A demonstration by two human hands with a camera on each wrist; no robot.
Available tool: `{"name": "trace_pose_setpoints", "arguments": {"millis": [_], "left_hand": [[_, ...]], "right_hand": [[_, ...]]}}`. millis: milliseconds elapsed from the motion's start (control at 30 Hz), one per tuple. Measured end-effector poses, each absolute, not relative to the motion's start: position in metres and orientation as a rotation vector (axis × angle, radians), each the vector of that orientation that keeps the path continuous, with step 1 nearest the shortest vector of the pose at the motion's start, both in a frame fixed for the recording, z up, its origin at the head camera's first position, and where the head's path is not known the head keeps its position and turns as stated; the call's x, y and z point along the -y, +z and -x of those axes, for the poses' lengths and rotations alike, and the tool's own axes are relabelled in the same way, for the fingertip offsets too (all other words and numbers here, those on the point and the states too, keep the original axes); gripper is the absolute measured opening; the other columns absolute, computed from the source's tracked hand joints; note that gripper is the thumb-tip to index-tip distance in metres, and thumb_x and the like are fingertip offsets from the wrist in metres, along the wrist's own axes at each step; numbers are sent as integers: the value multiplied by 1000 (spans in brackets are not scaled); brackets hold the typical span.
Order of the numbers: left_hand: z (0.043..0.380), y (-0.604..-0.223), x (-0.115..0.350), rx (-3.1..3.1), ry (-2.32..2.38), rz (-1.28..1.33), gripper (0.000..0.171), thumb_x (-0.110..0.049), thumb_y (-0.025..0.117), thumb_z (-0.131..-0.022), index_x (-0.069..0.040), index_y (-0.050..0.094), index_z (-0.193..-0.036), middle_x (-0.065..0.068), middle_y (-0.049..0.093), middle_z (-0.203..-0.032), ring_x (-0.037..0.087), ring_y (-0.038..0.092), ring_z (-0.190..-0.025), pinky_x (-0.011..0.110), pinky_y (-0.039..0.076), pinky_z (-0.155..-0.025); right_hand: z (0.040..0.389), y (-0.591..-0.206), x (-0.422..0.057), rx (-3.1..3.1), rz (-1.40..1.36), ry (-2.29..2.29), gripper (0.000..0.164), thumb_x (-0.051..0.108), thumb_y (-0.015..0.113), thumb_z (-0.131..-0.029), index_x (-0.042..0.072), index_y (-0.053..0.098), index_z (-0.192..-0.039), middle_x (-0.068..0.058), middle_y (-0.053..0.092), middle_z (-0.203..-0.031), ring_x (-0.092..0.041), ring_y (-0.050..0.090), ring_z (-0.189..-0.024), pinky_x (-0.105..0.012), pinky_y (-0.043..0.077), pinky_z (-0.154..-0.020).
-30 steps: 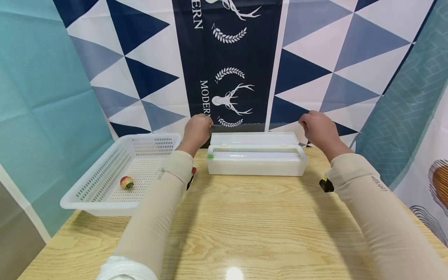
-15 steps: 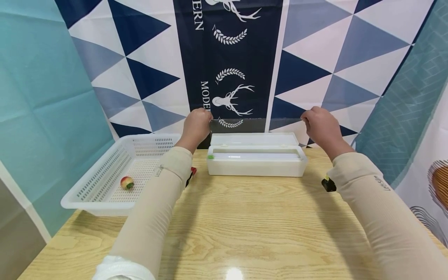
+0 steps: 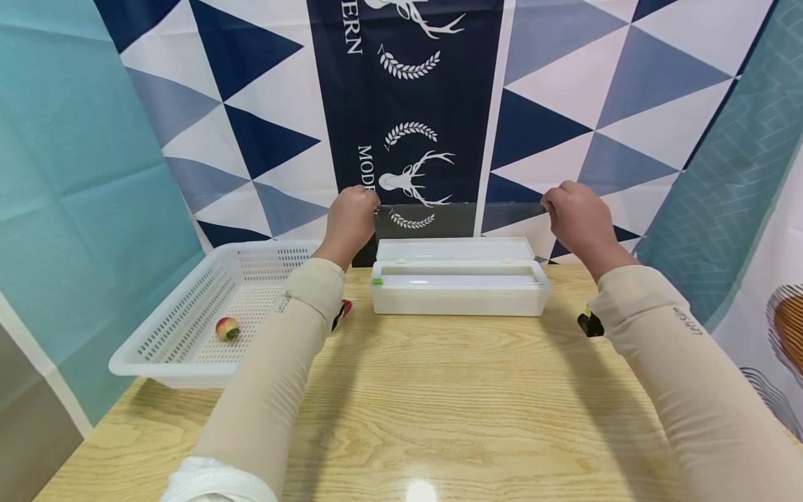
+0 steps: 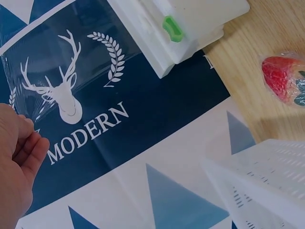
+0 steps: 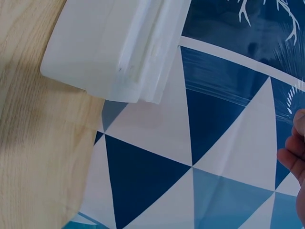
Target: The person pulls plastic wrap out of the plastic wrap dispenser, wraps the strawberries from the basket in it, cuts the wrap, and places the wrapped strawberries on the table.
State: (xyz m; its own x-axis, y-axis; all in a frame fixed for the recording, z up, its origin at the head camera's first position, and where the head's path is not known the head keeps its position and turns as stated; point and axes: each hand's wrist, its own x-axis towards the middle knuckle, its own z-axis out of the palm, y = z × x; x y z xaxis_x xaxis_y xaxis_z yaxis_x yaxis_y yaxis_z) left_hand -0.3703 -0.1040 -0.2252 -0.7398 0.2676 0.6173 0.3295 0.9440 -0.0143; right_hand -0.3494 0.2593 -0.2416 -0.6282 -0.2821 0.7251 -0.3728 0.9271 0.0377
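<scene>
Between my raised hands stretches a sheet of clear cling film [image 3: 454, 217], pulled up from a white cling film box [image 3: 461, 301] at the table's back edge. My left hand [image 3: 353, 222] pinches the film's left top corner between thumb and fingers. At the opposite corner, my right hand [image 3: 578, 219] pinches it the same way. The box's lid [image 3: 454, 249] stands raised, and a green slider [image 4: 172, 29] sits at its left end. In the left wrist view, fine creases run through the film toward the fingertips.
To the left stands a white perforated basket [image 3: 176, 373] with a red and yellow fruit [image 3: 227, 328] inside. Beside it on the wooden table [image 3: 464, 397] lies a film-wrapped red fruit [image 4: 281, 78]. A patterned cloth [image 3: 552, 104] hangs close behind the box.
Both hands have risen and drawn the film higher above the box, so a taller strip of it shows. The box, basket and fruit have stayed put.
</scene>
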Motion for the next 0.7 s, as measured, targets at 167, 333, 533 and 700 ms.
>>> {"name": "trace_pose_setpoints", "arguments": {"millis": [167, 333, 533, 700], "left_hand": [[370, -220, 104, 2445, -117, 412, 32, 11, 61, -82, -5, 72, -107, 9, 67, -103, 24, 62, -100, 32, 52, -87], [369, -217, 105, 2422, -137, 419, 31, 12, 63, -80, -4, 72, -105, 10, 67, -101, 24, 62, -98, 32, 52, -86], [366, -214, 104, 2424, -138, 394, 29, 8, 68, -80, -5, 72, -106, 8, 66, -102, 22, 61, -99, 30, 52, -88], [364, -212, 104, 2396, -151, 387, 29, 8, 67, -82, -5, 72, -107, 8, 66, -101, 22, 60, -99, 30, 51, -88]], "right_hand": [[349, -237, -261, 2256, -493, 142, 11, -9, 58, -90, -8, 67, -96, -24, 59, -87, -40, 58, -80, -52, 52, -68], [348, -233, -260, 2218, -525, 146, 10, -11, 58, -89, -10, 67, -95, -25, 59, -86, -41, 58, -79, -53, 52, -68], [345, -227, -259, 2221, -521, 151, 10, -10, 58, -89, -10, 67, -95, -26, 59, -86, -41, 57, -79, -53, 51, -70], [342, -222, -258, 2239, -489, 146, 12, -9, 58, -89, -10, 66, -98, -26, 59, -89, -42, 57, -82, -53, 52, -73]]}}
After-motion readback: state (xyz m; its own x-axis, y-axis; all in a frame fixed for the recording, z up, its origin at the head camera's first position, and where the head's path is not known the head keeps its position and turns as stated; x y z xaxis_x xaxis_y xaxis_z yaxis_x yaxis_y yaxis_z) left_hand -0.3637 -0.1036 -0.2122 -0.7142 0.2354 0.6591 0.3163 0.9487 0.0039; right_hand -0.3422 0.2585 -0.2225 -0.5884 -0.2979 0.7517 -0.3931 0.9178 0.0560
